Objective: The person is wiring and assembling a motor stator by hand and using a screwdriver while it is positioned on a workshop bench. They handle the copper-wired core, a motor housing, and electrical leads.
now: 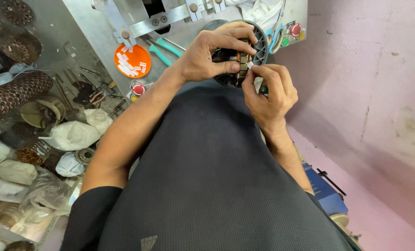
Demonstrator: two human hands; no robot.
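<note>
My left hand (212, 55) grips a round dark grey ring-shaped part (261, 46) with a slotted core and copper windings at its middle, held upright in front of my chest. My right hand (269, 93) pinches a small white paper slip (250, 65) against the core's edge, with more white slips tucked in its palm. Both hands touch the part. The lower half of the ring is hidden behind my hands.
A grey metal bench (91, 32) carries an orange lid with white slips (132, 61), teal-handled pliers (163, 50) and red push buttons (295, 29). Wound copper coils (12, 93) and white bags (72, 135) lie at the left. A pink wall (365, 93) stands right.
</note>
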